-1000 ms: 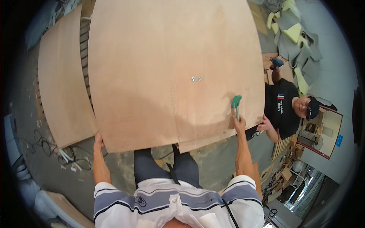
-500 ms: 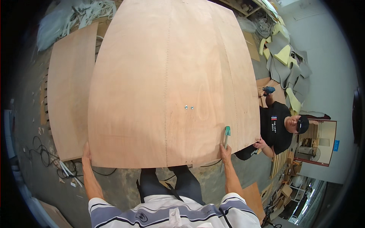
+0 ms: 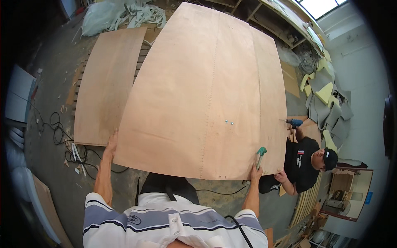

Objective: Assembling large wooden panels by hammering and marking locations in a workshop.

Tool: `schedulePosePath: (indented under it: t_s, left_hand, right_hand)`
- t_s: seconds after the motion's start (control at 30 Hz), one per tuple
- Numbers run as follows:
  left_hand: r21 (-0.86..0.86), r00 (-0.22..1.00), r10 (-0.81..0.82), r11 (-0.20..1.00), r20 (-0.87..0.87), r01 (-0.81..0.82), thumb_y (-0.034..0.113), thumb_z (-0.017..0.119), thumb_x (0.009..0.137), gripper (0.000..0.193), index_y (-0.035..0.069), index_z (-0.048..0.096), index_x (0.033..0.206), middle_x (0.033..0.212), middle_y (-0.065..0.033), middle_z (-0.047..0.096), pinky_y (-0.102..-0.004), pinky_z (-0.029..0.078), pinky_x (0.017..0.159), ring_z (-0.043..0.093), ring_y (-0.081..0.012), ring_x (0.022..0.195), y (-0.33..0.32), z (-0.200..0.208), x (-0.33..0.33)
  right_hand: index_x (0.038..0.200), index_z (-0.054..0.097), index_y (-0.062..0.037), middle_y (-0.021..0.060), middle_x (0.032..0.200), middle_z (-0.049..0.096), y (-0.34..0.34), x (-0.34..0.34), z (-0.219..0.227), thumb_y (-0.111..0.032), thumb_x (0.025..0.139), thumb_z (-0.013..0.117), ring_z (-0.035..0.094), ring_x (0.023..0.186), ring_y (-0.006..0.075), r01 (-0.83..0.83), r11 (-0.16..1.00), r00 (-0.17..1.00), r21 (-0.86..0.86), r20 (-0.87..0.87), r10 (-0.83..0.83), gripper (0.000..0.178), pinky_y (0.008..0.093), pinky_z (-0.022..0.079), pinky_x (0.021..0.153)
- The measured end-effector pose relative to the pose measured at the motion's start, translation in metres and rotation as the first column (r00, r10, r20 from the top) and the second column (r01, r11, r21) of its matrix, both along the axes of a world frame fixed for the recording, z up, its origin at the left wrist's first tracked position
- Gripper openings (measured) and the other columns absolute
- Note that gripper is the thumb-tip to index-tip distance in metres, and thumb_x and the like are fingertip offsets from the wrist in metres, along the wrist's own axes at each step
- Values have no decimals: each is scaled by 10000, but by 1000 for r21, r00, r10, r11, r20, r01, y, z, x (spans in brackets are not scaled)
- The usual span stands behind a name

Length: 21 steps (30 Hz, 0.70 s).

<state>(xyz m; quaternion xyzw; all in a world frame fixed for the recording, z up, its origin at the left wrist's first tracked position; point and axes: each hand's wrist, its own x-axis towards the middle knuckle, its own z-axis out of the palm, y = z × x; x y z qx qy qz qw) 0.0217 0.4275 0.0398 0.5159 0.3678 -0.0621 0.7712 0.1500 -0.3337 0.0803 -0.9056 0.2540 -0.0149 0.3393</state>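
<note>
The board (image 3: 178,99) was directly in front of the person, wide and pale, with its near edge before the waist; what supported it from below was hidden. It seemed to be thin wooden sheet, so I judged it stiff along the rows of small fixings but perhaps a little flexible between them, and more awkward than heavy because of its breadth. The left grip, the left hand (image 3: 111,144), lay at the left edge near the corner; how far its fingers closed underneath, I could not tell. The right grip, the right hand (image 3: 255,171), was closed around the handle of a green-headed tool (image 3: 261,153), just at the near edge, so probably it had less freedom to carry weight. A co-worker's hand (image 3: 281,177) was at the near right corner, and a drill (image 3: 294,122) was in the other hand. The face looked smooth and without handles, likely slippery for a flat palm; therefore the opposite side edges were the better places to hold, away from the two metal fittings (image 3: 229,122), while thin corners could chip.
</note>
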Motion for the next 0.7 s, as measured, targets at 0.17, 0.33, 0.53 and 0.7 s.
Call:
schedulePosePath:
  t_s: [0.17, 0.33, 0.53, 0.7]
  left_hand:
    - [260, 997, 30, 966, -72, -10, 498, 362, 981, 641, -41, 488, 1304, 1254, -175, 549, -360, 412, 985, 519, -258, 1149, -74, 30, -46]
    - [184, 997, 75, 980, -31, -68, 399, 400, 994, 535, -46, 521, 1265, 1198, -132, 601, -349, 470, 916, 580, -208, 1061, -77, 68, -74]
    - [341, 995, 89, 935, 40, -97, 452, 433, 975, 520, 18, 604, 1205, 1127, -71, 633, -312, 454, 907, 564, -154, 1050, -58, 7, -97]
    - [277, 991, 92, 959, -95, -63, 503, 471, 935, 562, -1, 658, 1098, 1053, -138, 669, -363, 467, 885, 609, -260, 1005, -68, 57, -129]
  right_hand:
    - [980, 616, 90, 214, 831, 640, -40, -21, 22, -348, 852, 626, 605, 773, 307, 35, 992, 999, -125, -7, -36, 457, 398, 460, 712]
    - [985, 622, 91, 175, 856, 666, -45, -43, 9, -288, 850, 650, 607, 778, 223, -19, 1000, 999, -5, 43, 19, 403, 369, 468, 725]
    - [1089, 581, 132, 171, 1104, 621, -15, -84, 45, -142, 841, 652, 582, 957, 244, -105, 992, 987, 67, 125, 96, 376, 360, 466, 846]
    - [1054, 582, 120, 155, 1066, 618, 56, -17, 51, -144, 843, 654, 574, 929, 233, -401, 914, 916, 63, 17, 401, 346, 357, 464, 823]
